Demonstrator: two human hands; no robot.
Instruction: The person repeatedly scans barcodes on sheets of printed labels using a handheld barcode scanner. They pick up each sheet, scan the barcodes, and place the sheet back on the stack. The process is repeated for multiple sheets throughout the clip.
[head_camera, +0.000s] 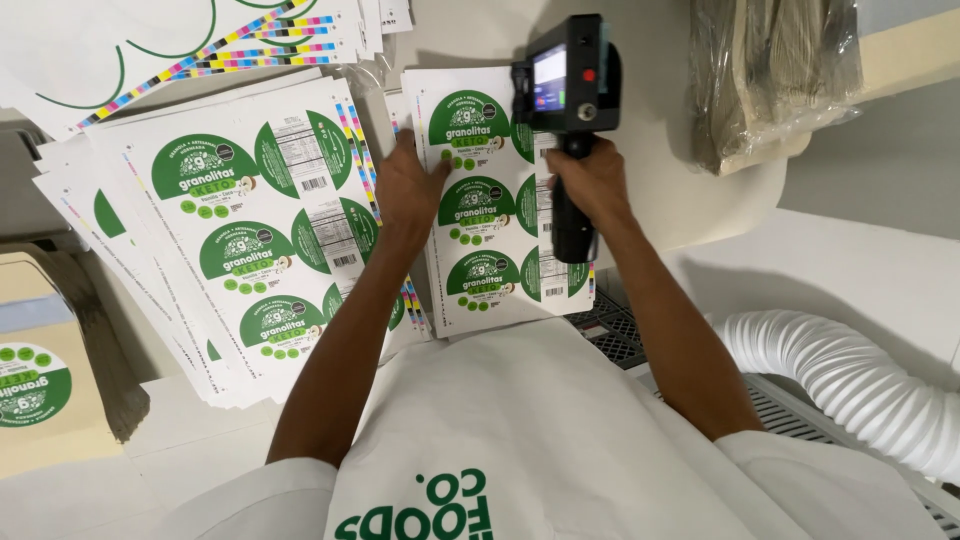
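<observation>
A pale tabletop (700, 215) carries printed sheets. At the centre lies a stack of label sheets (490, 290) with green round labels. The left hand (408, 190) presses flat on its left edge, fingers spread. The right hand (592, 183) has its fingers wrapped around the grip of a black handheld printer (568, 90), held over the stack's right side. At nine o'clock a fanned pile of sheets (230, 230) spreads; at four o'clock runs a white ribbed hose (850, 380).

The handheld printer (570, 90) and the right hand (592, 185) cover part of the label sheet (480, 200) beneath them. The white ribbed hose (850, 380) runs off the right edge, and the plastic-wrapped bundle (770, 70) is cut by the top edge, its contents perhaps folded cardboard.
</observation>
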